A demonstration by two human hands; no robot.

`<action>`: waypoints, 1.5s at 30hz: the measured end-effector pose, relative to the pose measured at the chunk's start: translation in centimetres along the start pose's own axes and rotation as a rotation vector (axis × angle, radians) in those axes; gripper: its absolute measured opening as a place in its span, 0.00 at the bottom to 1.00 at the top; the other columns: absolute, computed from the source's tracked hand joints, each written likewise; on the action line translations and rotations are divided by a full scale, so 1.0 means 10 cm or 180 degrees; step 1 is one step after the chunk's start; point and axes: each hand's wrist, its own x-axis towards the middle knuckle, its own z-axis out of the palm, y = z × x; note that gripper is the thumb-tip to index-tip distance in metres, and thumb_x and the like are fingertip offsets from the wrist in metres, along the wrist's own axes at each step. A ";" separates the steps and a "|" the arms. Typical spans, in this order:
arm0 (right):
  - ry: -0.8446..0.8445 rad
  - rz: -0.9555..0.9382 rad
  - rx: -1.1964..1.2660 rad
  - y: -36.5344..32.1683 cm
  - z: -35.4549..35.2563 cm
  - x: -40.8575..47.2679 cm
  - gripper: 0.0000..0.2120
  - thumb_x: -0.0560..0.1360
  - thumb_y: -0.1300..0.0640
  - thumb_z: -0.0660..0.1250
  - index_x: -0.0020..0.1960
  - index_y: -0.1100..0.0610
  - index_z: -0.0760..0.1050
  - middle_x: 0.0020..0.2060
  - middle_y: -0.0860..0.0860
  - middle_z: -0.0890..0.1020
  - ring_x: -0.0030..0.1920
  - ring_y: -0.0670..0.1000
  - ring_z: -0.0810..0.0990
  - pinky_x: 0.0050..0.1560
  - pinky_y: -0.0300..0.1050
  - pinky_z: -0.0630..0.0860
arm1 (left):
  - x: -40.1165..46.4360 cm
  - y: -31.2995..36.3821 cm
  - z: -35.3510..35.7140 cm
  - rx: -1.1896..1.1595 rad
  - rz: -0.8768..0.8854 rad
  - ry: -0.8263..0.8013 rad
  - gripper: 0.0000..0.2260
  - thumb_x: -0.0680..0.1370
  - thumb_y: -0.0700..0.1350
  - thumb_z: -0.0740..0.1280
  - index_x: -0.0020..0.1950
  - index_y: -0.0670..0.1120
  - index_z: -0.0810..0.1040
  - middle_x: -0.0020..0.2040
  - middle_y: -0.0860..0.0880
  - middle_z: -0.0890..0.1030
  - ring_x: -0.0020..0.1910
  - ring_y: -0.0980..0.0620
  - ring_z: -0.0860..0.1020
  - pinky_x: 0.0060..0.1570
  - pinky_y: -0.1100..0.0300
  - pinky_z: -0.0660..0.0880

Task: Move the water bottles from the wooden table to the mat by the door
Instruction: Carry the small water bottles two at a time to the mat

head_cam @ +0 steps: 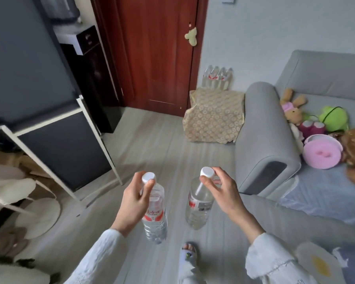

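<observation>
My left hand [131, 199] pinches the neck of a clear water bottle [155, 218] just under its white cap, and the bottle hangs above the floor. My right hand [221, 191] pinches a second water bottle [197, 208] the same way by its white cap. Ahead lies a beige patterned mat [213, 115] on the floor, between the red-brown door [158, 54] and the sofa arm. Several water bottles [217, 78] stand in a row at the mat's far edge against the wall. The wooden table is out of view.
A grey sofa [264, 144] with soft toys and a pink round box [322, 151] fills the right side. A white-framed rack [55, 140] and a dark cabinet stand left. Grey plank floor runs between them toward the door. My slippered foot [190, 253] shows below.
</observation>
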 end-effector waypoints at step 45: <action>0.0509 0.0784 -0.0575 2.23 -2.35 8.30 0.16 0.69 0.51 0.71 0.53 0.56 0.74 0.46 0.48 0.77 0.46 0.51 0.75 0.47 0.46 0.73 | 8.56 0.80 4.04 0.0384 0.0009 -0.1236 0.10 0.74 0.45 0.67 0.53 0.47 0.72 0.46 0.51 0.78 0.49 0.52 0.75 0.45 0.65 0.68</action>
